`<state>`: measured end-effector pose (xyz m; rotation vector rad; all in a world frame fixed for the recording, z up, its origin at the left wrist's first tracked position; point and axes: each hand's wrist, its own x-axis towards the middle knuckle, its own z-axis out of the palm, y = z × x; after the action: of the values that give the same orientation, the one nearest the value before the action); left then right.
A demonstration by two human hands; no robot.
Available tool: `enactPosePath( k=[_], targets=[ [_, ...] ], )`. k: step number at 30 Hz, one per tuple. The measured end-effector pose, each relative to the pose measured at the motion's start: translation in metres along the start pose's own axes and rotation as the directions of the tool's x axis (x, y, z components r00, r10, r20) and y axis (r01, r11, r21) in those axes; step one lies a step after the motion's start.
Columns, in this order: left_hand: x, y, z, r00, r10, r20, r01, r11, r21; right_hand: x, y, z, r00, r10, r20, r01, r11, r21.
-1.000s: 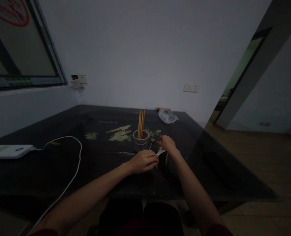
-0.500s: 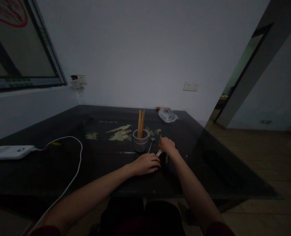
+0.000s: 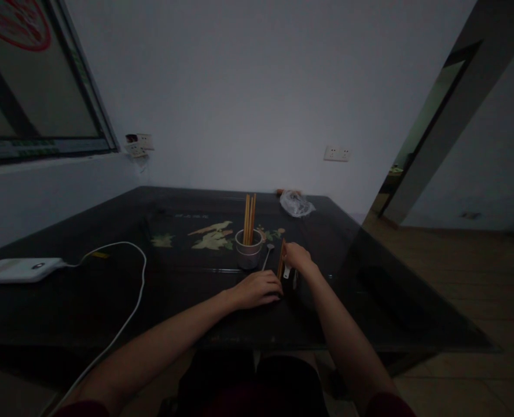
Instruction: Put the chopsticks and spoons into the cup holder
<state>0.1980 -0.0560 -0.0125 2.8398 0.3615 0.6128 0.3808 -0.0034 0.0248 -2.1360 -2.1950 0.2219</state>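
Note:
My right hand [image 3: 298, 258] is closed round a pair of wooden chopsticks [image 3: 280, 260], holding them tilted above the dark table [image 3: 109, 301]; a small white utensil [image 3: 286, 271] pokes out just under its fingers. My left hand [image 3: 259, 288] rests on the table beside it, fingers curled, touching the chopsticks' lower end. Just beyond stands a clear cup [image 3: 248, 250] with several wooden chopsticks [image 3: 249, 219] upright in it. A metal spoon [image 3: 267, 253] lies flat right of the cup.
A white device [image 3: 16, 269] with a white cable [image 3: 129, 289] lies at the table's left. A crumpled plastic bag [image 3: 297, 204] sits at the far edge. The table's right edge borders a wooden floor [image 3: 456, 272]. Wall sockets [image 3: 337, 153] are behind.
My right hand has raised the pair of chopsticks more upright and drawn them slightly back. The left hand has settled lower on the table.

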Motion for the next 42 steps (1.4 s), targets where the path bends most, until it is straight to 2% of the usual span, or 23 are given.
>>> enactPosePath(
  k=[7,17,24,27,33,42],
  targets=[
    [0.001,-0.004,0.0,0.999,-0.039,-0.022,0.039,0.999,-0.01,-0.001,0.001,-0.004,1.0,0.002,-0.002,-0.002,1.0,0.008],
    [-0.001,-0.002,-0.003,0.998,-0.055,-0.024,0.055,0.998,0.012,0.0,0.002,-0.01,0.991,0.05,-0.12,-0.043,0.997,0.063],
    [-0.001,-0.003,-0.006,0.995,-0.08,-0.055,0.081,0.996,0.02,0.008,0.011,-0.007,0.979,0.085,-0.184,-0.073,0.995,0.071],
    [-0.001,-0.002,-0.007,0.994,-0.097,-0.053,0.099,0.995,0.023,0.016,0.012,-0.007,0.983,0.093,-0.158,-0.084,0.995,0.061],
    [-0.003,-0.004,-0.008,0.992,-0.108,-0.067,0.11,0.993,0.032,0.043,0.006,-0.009,0.995,0.097,-0.028,-0.097,0.995,0.012],
    [-0.002,-0.001,-0.012,0.99,-0.131,-0.052,0.133,0.99,0.048,0.07,0.006,-0.003,0.992,0.125,0.027,-0.124,0.992,-0.038]
  ],
)
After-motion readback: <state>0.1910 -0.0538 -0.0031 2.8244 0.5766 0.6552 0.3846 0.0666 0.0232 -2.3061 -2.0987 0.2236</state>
